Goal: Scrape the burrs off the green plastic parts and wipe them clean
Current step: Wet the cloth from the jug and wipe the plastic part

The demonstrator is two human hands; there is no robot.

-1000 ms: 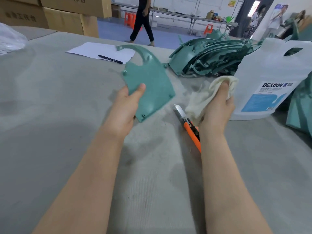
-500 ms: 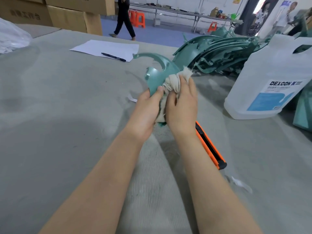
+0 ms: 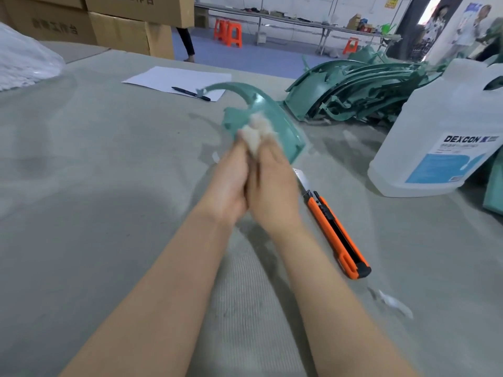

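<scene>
A green plastic part with a curved hook at its top is held up above the grey table, blurred by motion. My left hand grips its near edge. Pressed close beside it, my right hand holds a white cloth against the part's face. An orange utility knife with its blade out lies on the table just right of my right wrist. A heap of more green parts sits at the back right.
A large white DEXCON jug stands at the right. A white paper sheet with a black pen lies at the back. Cardboard boxes stand at the far left, a plastic bag beside them. White scraps lie near right. People stand in the background.
My right hand brought the cloth from beside the jug onto the green part and rubs it. The part has tilted, and both hands now sit pressed together.
</scene>
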